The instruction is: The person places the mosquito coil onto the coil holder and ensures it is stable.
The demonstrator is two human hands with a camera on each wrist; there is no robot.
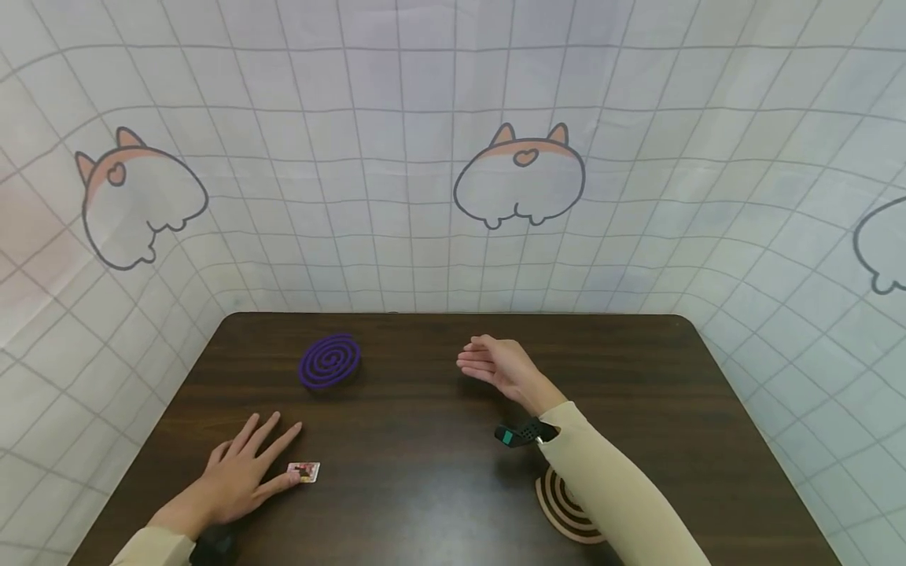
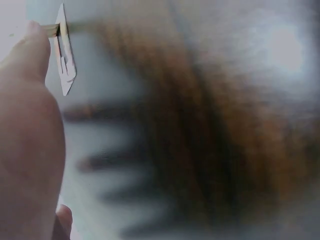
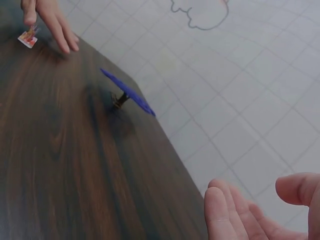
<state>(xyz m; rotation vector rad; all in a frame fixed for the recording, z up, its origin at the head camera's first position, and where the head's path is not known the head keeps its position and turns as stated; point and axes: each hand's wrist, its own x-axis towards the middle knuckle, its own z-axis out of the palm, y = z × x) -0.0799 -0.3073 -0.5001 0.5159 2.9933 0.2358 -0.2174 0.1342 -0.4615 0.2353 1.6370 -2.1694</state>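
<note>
Right now, card: the small picture card (image 1: 304, 472) lies flat on the near left part of the bench (image 1: 439, 440), just off the right side of your left hand (image 1: 237, 483), with your thumb touching its left end. Its long axis runs roughly left to right in the head view.
Nearer hand: your left, plainly; your right hand (image 1: 506, 369) is well apart, farther forward and to the right.
Left fingers: spread and fairly straight, curled round nothing; the thumb rests on the card rather than pinching it, as far as the blurred left wrist view lets you judge.
Right fingers: released, held together and pointing left above the bench, thumb apart, nothing in the palm.
Purple spiral: the disc (image 1: 329, 361) sits ahead of your left fingertips and to the left of your right hand; the right wrist view shows it tilted on a short brownish stand (image 3: 119, 100).
Tan rings: a round piece of concentric bands (image 1: 563, 512), wood-like, partly hidden beneath your right forearm.
Surfaces: dark brown wood grain with a soft sheen under your hands; the card looks glossy, white-edged, with a colourful print too small to read; behind, a pale grid-patterned cloth (image 1: 396, 196) with rounded animal drawings.
</note>
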